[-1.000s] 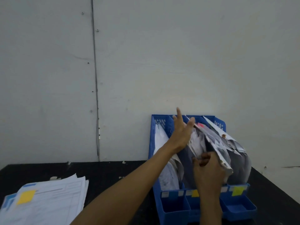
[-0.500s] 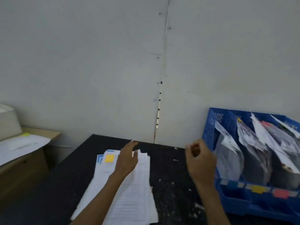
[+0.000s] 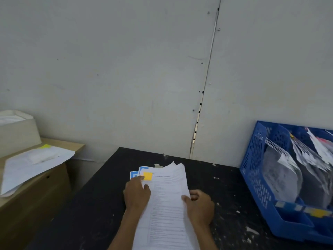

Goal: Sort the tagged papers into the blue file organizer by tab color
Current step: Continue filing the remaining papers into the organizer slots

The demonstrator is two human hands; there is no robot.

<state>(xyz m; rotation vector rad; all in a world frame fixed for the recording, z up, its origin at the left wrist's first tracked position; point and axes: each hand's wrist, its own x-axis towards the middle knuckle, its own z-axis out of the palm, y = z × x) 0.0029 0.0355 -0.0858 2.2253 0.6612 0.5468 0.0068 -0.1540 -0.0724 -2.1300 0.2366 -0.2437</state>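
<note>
I see paper stack (image 3: 167, 204) flat on black table (image 3: 93, 204), well apart from blue file organizer (image 3: 255, 159). Left hand (image 3: 137, 193) spread on left edge, forefinger at yellow tab (image 3: 148, 176), likely steadying. Right hand (image 3: 200, 206) pinches right edge, thumb on top, likely to lift.

Black counter (image 3: 100, 204), flecked white. White papers (image 3: 167, 210) with grey print lines, yellow tab (image 3: 148, 176), blue tabs (image 3: 134, 174). Blue organizer (image 3: 255, 159), perforated grid. Grey wall (image 3: 126, 69).

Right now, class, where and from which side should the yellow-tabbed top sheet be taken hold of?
Grip the top sheet by its right long edge, from the right: it lies flat, so only an edge lifts, and the left hand covers the yellow tab side.
</note>
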